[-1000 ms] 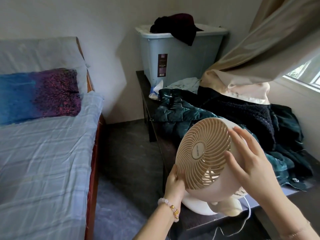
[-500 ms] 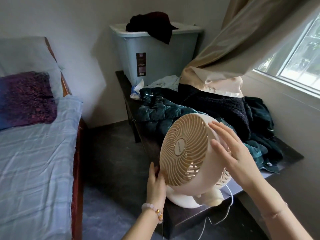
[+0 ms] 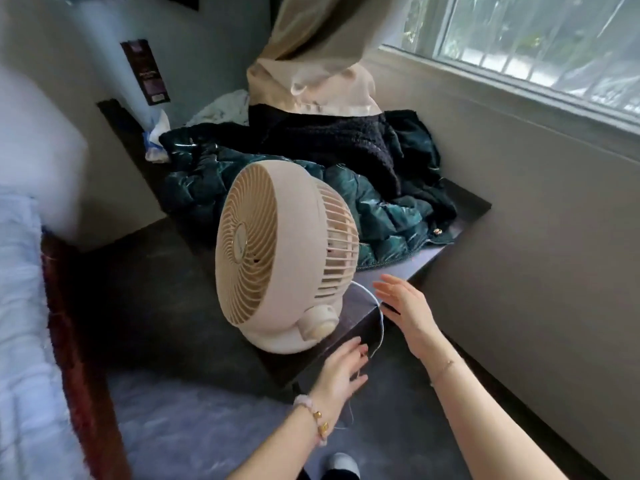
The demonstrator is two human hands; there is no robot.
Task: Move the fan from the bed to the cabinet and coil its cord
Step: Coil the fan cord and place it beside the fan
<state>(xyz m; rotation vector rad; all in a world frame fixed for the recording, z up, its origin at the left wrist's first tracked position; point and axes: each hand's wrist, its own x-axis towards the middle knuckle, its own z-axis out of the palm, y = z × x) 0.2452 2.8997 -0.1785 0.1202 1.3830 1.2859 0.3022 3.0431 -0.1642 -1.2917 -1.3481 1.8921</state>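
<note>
Both hands have been taken off the fan [image 3: 277,254], which was held by its sides a moment ago and is now left standing by itself on the near end of the dark cabinet [image 3: 360,306], off the bed [image 3: 20,306]. Just behind the fan a heap of green and black clothes [image 3: 346,174] is piled. The white cord [image 3: 375,303] is seen coming out low beside the fan, bending over the cabinet edge and hanging down toward the floor. The left hand [image 3: 341,372] is held in front of the fan with fingers spread and nothing gripped, right next to the hanging cord. The right hand [image 3: 407,308] is held flat and open beside the fan, just past the cord, and it is empty too. So the move looks done and the coiling is not yet started. The cord should be pinched close to the fan, then looped in even, loose rings. No hard tug should be given, or the fan could be pulled off the edge.
</note>
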